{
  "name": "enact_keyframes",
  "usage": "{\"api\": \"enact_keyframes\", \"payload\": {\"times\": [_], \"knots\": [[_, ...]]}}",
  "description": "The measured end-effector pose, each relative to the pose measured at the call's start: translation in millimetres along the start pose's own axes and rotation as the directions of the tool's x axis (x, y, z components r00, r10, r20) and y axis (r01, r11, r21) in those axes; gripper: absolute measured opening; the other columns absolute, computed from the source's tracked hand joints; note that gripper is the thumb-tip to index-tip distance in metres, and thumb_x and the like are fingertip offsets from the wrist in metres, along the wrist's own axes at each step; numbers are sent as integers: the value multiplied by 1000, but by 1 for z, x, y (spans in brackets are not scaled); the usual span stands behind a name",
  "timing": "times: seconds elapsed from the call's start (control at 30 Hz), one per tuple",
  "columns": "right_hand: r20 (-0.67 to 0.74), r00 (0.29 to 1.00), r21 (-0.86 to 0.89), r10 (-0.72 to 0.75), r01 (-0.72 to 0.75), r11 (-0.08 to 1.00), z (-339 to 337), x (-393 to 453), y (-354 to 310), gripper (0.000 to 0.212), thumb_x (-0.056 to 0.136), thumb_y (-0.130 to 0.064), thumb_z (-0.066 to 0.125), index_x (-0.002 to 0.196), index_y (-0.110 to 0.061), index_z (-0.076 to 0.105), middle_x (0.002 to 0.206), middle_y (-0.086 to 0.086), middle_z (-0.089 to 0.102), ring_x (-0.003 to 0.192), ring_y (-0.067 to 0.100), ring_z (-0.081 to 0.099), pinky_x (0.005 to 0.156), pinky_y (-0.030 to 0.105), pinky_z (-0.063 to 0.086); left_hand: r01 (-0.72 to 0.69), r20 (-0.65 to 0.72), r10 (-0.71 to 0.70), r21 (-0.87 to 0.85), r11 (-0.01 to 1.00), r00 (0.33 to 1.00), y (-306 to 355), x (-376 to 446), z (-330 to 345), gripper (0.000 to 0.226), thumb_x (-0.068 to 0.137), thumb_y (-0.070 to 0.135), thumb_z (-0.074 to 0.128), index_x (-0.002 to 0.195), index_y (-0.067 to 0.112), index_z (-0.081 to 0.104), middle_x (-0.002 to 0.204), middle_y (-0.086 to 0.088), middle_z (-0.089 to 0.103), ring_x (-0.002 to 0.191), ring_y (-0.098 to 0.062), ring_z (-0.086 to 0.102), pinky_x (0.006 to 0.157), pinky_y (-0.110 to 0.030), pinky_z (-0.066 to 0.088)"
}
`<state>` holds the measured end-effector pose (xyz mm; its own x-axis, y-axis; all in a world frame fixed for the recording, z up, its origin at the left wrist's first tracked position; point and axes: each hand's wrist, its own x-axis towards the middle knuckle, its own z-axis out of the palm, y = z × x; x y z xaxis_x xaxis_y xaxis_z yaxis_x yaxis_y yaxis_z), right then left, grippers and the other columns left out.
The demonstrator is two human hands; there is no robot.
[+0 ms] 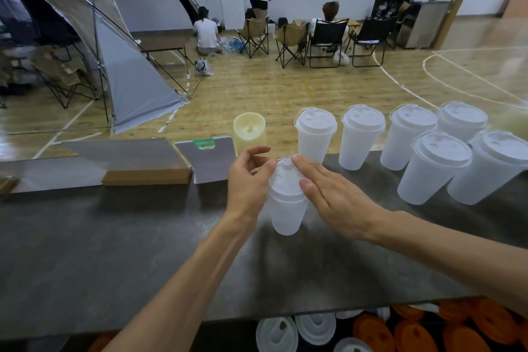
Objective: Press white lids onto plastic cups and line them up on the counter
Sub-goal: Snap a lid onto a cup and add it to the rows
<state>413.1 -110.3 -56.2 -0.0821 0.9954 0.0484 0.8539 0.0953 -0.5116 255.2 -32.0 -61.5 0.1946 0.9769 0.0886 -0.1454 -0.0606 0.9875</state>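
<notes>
The cup [286,208] at the centre of the frame is frosted translucent white, its lid [284,174] a milky white. The six lidded cups [405,148] at right share that same pale white. The counter [114,251] is dark grey with a faint mottled grain. At upper centre stands a cream-yellow candle [249,130]. A pale lilac card [207,161] carries a green tab. Along the bottom edge lie white and orange lids [414,331], possibly with darker spots. The floor [271,88] is honey-toned wood with white lines.

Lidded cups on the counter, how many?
7: four along the far edge, two nearer at right, one between the hands. More may sit beyond the right edge.
</notes>
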Motion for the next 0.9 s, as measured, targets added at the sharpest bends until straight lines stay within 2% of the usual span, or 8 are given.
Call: {"api": "enact_keyframes", "payload": {"times": [0.1, 0.23, 0.33, 0.43, 0.57, 0.73, 0.9], "knots": [[6, 1000, 5, -1, 1, 1000, -1, 0, 0, 55, 106, -48, 18, 158, -33, 11, 164, -16, 12, 148, -1, 10, 119, 20, 7, 18, 18, -18, 11, 1000, 1000, -1, 5, -1, 20, 89, 6, 67, 107, 15, 64, 90, -7, 67, 79, -11, 64, 68, -20, 52], [16, 1000, 14, -2, 1, 1000, -1, -1, -1, 57, 104, -50, 17, 158, -32, 11, 164, -15, 12, 149, 1, 11, 122, 27, 10, -13, 15, 13, 34, 999, 1000, -8, 2, 3, 19, 92, 8, 64, 107, 19, 64, 104, -4, 68, 94, -10, 66, 80, -22, 54], [11, 1000, -1, -8, 8, 1000, -5, -2, -4, 61, 101, -52, 14, 158, -30, 12, 164, -14, 13, 149, 2, 12, 123, 30, 12, 86, 64, -90, 74, 994, 994, -1, 8, -1, 20, 93, 12, 64, 112, 19, 65, 110, -1, 68, 102, -13, 65, 84, -24, 53], [14, 1000, -15, -11, 11, 1000, -7, -2, -5, 59, 103, -51, 15, 157, -30, 12, 164, -13, 14, 149, 4, 14, 123, 31, 13, 195, 169, -232, 212, 958, 958, 9, 18, -10, 22, 94, 17, 63, 116, 14, 67, 108, -3, 71, 98, -14, 66, 77, -21, 51], [9, 1000, -45, -16, 16, 999, -7, -2, -4, 57, 105, -48, 16, 158, -28, 12, 164, -12, 15, 149, 5, 14, 123, 34, 15, 122, 202, -173, 244, 962, 964, 23, 26, -9, 21, 91, 12, 66, 112, 9, 70, 103, -5, 74, 92, -11, 68, 77, -20, 52], [2, 1000, -38, -19, 19, 999, -6, -1, -4, 55, 106, -47, 17, 158, -29, 12, 164, -12, 16, 149, 6, 16, 123, 35, 16, 53, 244, -155, 379, 924, 957, 34, 33, -3, 18, 90, 15, 70, 106, 7, 73, 97, -5, 73, 80, -6, 66, 64, -10, 49], [2, 1000, -42, -17, 17, 999, -7, -2, -6, 55, 106, -46, 18, 158, -28, 12, 164, -11, 16, 149, 8, 18, 122, 35, 17, 35, 242, -145, 410, 911, 959, 42, 35, 0, 16, 91, 14, 70, 99, 2, 73, 85, -4, 67, 73, -8, 59, 56, -9, 46]]}}
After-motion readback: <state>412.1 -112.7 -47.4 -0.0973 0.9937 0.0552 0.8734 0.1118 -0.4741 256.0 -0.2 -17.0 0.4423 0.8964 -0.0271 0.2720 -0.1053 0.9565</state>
